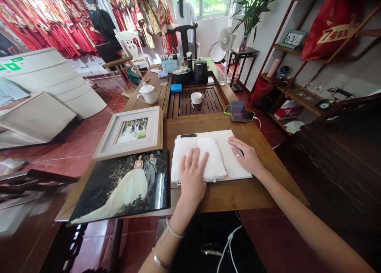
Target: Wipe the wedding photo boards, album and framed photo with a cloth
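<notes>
On the wooden table (238, 195), my left hand (193, 172) lies flat, fingers spread, on a white cloth (214, 156); my right hand (247, 156) rests loosely, fingers extended, on the white board (235, 169).

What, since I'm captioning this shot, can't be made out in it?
All in the head view:
White board: the part hidden under the white cloth and left hand.
Lidded white cup: its contents, hidden by the lid.
Phone: its screen, partly covered by pixelation.
Calendar: its last digit, blurred.
</notes>
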`<state>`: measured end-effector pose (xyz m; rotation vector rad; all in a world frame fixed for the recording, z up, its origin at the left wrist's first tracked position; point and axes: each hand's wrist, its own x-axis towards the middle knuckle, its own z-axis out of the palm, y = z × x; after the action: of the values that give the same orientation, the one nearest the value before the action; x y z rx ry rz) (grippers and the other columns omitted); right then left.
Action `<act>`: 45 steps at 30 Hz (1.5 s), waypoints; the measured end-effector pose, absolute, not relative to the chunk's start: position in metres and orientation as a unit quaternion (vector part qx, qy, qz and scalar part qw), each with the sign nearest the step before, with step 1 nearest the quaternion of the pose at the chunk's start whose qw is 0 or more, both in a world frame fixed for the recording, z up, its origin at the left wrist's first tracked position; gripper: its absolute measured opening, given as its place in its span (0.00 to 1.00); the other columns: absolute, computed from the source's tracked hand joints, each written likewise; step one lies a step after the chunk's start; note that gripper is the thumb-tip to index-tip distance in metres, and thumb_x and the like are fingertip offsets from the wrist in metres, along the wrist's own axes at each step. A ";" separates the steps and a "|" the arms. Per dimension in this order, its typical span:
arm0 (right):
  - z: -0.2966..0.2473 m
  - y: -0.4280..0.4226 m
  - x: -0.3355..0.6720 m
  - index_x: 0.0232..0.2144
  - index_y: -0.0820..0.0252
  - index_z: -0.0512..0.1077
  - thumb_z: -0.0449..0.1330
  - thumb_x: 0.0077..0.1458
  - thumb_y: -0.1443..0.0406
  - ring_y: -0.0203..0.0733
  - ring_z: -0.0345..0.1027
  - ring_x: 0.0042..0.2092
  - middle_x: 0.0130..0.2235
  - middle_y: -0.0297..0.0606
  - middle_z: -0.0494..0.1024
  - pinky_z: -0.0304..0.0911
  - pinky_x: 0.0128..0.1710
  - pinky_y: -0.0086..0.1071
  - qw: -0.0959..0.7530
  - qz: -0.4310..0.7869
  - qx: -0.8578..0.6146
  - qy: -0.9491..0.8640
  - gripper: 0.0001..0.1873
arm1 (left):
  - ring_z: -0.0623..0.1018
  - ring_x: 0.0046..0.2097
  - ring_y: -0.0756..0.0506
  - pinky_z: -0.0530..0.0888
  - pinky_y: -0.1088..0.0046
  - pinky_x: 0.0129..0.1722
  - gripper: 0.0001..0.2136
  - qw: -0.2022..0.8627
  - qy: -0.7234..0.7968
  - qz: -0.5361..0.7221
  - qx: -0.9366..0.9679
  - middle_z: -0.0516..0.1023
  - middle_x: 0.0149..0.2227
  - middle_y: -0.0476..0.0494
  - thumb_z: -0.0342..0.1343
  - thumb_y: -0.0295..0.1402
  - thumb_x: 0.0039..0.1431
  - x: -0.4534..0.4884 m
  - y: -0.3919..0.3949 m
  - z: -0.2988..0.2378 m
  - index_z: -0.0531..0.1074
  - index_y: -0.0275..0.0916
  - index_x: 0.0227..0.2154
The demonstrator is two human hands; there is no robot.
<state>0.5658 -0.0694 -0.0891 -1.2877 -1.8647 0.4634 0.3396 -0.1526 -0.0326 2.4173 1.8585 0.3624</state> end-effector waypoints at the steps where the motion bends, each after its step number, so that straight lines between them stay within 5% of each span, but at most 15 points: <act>1: -0.089 -0.069 0.566 0.49 0.56 0.75 0.52 0.59 0.64 0.47 0.64 0.60 0.56 0.41 0.74 0.57 0.62 0.47 0.402 0.184 -0.510 -0.738 0.18 | 0.50 0.69 0.39 0.52 0.51 0.66 0.43 0.040 0.603 0.119 0.788 0.53 0.68 0.42 0.51 0.15 0.40 0.339 -0.160 -0.033 0.56 0.45 0.63; 12: -0.090 -0.068 0.569 0.48 0.61 0.75 0.53 0.59 0.63 0.47 0.65 0.59 0.55 0.45 0.74 0.59 0.62 0.45 0.395 0.167 -0.498 -0.753 0.18 | 0.49 0.69 0.41 0.51 0.53 0.67 0.46 0.103 0.591 0.146 0.786 0.53 0.68 0.51 0.48 0.15 0.36 0.327 -0.200 -0.031 0.57 0.49 0.63; 27: -0.091 -0.067 0.569 0.45 0.55 0.77 0.54 0.58 0.62 0.48 0.66 0.59 0.54 0.41 0.76 0.60 0.61 0.47 0.404 0.165 -0.498 -0.749 0.16 | 0.53 0.68 0.39 0.51 0.55 0.66 0.34 0.059 0.642 0.129 0.753 0.58 0.66 0.39 0.53 0.19 0.49 0.315 -0.089 -0.020 0.59 0.41 0.62; 45: -0.088 -0.077 0.569 0.46 0.54 0.77 0.54 0.59 0.63 0.47 0.66 0.58 0.55 0.39 0.75 0.61 0.61 0.46 0.394 0.165 -0.487 -0.762 0.16 | 0.48 0.70 0.41 0.50 0.52 0.67 0.47 0.077 0.592 0.118 0.794 0.52 0.68 0.47 0.47 0.14 0.34 0.323 -0.193 -0.031 0.56 0.47 0.64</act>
<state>0.5692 -0.0771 -0.0879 -1.2350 -1.9315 0.4197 0.3228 -0.1928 -0.0315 2.3773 1.7729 0.3542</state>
